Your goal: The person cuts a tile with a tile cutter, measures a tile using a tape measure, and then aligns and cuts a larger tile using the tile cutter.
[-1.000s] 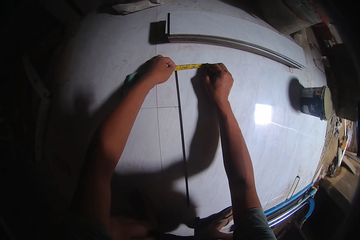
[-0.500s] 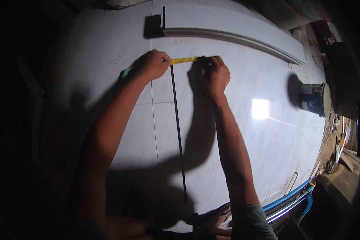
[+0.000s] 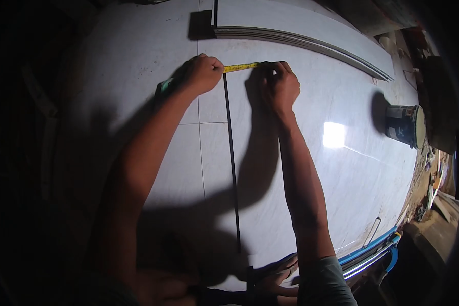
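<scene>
Yellow tape measure (image 3: 241,67) stretched on the tile (image 3: 311,117), left hand (image 3: 203,74) closed on one end, right hand (image 3: 279,86) pinching the other

**Person's body in head view: bare forearms, grey short sleeve**

Two arms in frame. Left hand (image 3: 203,74) and right hand (image 3: 280,86) are both bare: no gloves, rings or wristbands visible. Both forearms are uncovered from wrist to elbow. The right upper arm has a grey short sleeve (image 3: 325,283), plain fabric with no print or logo, its hem just above the elbow. The left upper arm is in deep shadow, so any sleeve there can't be made out. A bare foot (image 3: 275,273) shows at the bottom edge, toes visible, on a dark sandal sole. The rest of the body is too dark to read.
</scene>
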Tool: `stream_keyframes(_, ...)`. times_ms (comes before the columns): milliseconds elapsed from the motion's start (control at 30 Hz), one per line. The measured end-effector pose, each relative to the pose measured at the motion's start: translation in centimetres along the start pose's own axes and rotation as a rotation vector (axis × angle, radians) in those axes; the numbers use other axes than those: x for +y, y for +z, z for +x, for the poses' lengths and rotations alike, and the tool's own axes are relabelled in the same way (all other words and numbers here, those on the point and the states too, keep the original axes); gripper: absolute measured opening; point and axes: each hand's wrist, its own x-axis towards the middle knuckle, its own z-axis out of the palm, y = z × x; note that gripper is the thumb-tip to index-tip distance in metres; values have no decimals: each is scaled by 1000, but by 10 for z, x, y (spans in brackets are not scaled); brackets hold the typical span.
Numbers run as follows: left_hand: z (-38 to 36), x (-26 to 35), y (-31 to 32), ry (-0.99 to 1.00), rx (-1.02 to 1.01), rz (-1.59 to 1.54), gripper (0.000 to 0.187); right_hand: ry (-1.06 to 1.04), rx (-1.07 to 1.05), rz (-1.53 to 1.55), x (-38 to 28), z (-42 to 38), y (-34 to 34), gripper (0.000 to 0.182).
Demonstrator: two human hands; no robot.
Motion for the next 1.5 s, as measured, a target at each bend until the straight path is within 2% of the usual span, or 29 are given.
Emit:
stream_keyframes(167,-3,3,-2,37,61,73,21,-9,-16,-35,-2,8,2,26)
stream_keyframes(267,0,-8,9,60,103,-42,19,-9,9,-86,2,9,4,27)
stream_keyframes(400,-6,-2,11,94,177,38,15,-44,85,70,-4,3,2,31)
stream_keyframes(467,-17,-1,14,163,291,-27,10,-83,120,94,-1,-3,2,32)
stream_keyframes(567,-42,3,16,253,320,-195,10,-91,107,162,-1,-23,-8,36)
stream_keyframes(600,-57,9,14,237,303,-210,10,-87,102,196,-2,-34,-12,36)
stream_keyframes(633,-68,10,14,224,267,-213,10,-177,157,138,0,-42,-15,29)
stream_keyframes(767,-94,15,24,241,142,-262,10,-196,180,128,1,-74,-42,16)
stream_keyframes(900,-104,36,56,306,151,-473,6,-287,213,-75,9,-74,-86,11)
stream_keyframes(1000,-109,67,88,322,129,-752,7,-260,107,-273,5,-66,-138,6)
stream_keyframes(1100,-125,96,108,241,-66,-925,7,-248,-66,-376,-1,-59,-190,11)
stream_keyframes(1133,-132,106,115,215,-133,-987,6,-309,-116,-421,-12,-57,-210,14)
stream_keyframes(1200,-148,119,125,328,-97,-1124,6,-411,-175,-451,-21,-56,-242,13)
stream_keyframes(1267,-168,139,99,136,-321,-1062,4,-402,-237,-530,-34,-63,-268,9)
stream_keyframes(1333,-194,150,91,156,-321,-1109,7,-404,-314,-548,-42,-77,-292,7)
stream_keyframes(1400,-222,154,75,114,-423,-1087,8,-393,-328,-518,-45,-104,-306,5)
stream_keyframes(1433,-236,152,68,135,-481,-1065,16,-288,-340,-497,-52,-122,-310,6)
stream_keyframes(1500,-266,147,67,80,-578,-1006,11,-163,-370,-425,-50,-168,-313,8)
